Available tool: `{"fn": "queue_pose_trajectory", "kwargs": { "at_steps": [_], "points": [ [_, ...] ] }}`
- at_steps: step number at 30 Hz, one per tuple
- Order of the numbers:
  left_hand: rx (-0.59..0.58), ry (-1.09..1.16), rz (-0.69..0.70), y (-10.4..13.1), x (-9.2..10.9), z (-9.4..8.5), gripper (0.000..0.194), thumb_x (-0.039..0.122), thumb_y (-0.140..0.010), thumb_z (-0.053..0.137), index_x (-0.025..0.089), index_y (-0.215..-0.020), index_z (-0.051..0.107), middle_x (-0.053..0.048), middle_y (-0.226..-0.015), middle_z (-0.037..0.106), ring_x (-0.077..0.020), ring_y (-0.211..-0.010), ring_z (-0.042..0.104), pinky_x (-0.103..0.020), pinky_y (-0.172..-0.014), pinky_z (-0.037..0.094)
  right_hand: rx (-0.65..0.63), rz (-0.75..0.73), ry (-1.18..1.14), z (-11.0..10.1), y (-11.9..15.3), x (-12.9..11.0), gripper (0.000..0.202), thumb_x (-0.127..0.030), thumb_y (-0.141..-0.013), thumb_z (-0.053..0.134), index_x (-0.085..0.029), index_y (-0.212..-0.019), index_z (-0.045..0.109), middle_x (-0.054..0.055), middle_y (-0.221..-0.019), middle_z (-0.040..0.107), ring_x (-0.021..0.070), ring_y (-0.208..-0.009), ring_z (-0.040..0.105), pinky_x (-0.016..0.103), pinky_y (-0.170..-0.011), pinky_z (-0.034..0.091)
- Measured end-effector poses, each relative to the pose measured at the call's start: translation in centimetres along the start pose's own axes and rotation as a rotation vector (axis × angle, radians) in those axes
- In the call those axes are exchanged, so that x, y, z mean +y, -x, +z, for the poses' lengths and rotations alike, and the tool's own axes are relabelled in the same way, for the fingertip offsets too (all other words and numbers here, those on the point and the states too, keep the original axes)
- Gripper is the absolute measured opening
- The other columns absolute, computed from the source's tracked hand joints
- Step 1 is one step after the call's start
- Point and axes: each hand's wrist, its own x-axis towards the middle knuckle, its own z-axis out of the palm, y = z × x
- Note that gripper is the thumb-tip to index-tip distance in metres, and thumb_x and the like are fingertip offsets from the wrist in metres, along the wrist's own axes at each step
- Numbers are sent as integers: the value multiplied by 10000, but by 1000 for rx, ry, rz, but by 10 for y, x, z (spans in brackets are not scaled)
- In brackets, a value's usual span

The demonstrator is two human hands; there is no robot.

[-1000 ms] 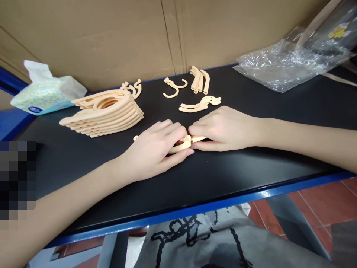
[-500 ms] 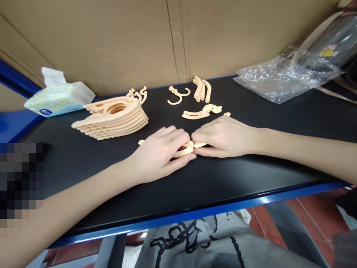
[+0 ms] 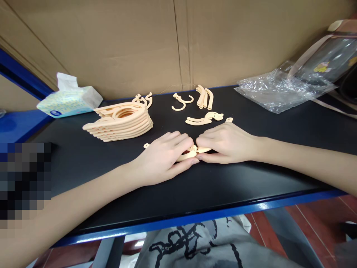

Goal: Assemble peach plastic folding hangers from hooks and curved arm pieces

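My left hand [image 3: 167, 158] is closed on a cream curved plastic piece [image 3: 186, 155] just above the black table; one end of a cream part shows past its wrist side. Close against it, my right hand [image 3: 227, 143] grips another cream plastic piece [image 3: 203, 150], and the two pieces meet between my fingertips. A holed end [image 3: 229, 120] pokes out behind the right knuckles. Behind the hands lie two curved arms with a holed end [image 3: 206, 118]. My fingers hide most of the held pieces.
A stack of cream hangers [image 3: 119, 123] stands at the left, beside a tissue pack [image 3: 71, 101]. Toward the cardboard wall lie hooks [image 3: 182, 101] and short curved tubes [image 3: 205, 97]. Clear plastic wrap [image 3: 276, 89] and a transparent bag [image 3: 320, 63] are at the right.
The whole view has shifted, so things appear slightly lower and mostly further right. Both hands keep their hold, with the pieces still meeting between them.
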Motion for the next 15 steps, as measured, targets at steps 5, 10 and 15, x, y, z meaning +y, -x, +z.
{"fn": "queue_pose_trajectory", "kwargs": {
  "at_steps": [5, 10, 15],
  "points": [
    [3, 3, -5, 0, 0, 0, 232, 356, -960, 373, 177, -819, 419, -19, -811, 504, -172, -740, 421, -286, -675, 330, 32, 10, 42, 1, 1, -1, 351, -404, -913, 390, -172, -672, 498, -23, -571, 498, 88, -493, 392, 241, -467, 162],
    [12, 6, -1, 1, 0, -1, 228, 350, -962, 367, 175, -826, 416, -18, -809, 502, -170, -741, 422, -283, -675, 330, 48, 43, 73, 2, 1, -1, 361, -429, -902, 407, -168, -676, 513, -17, -580, 514, 93, -507, 417, 241, -480, 178],
    [7, -1, -4, 1, -1, -1, 225, 346, -963, 362, 174, -828, 415, -19, -816, 502, -169, -743, 421, -285, -683, 333, 110, 57, 108, 3, 1, 0, 365, -448, -887, 429, -168, -668, 513, -14, -571, 526, 102, -512, 442, 244, -491, 200]
  ]
}}
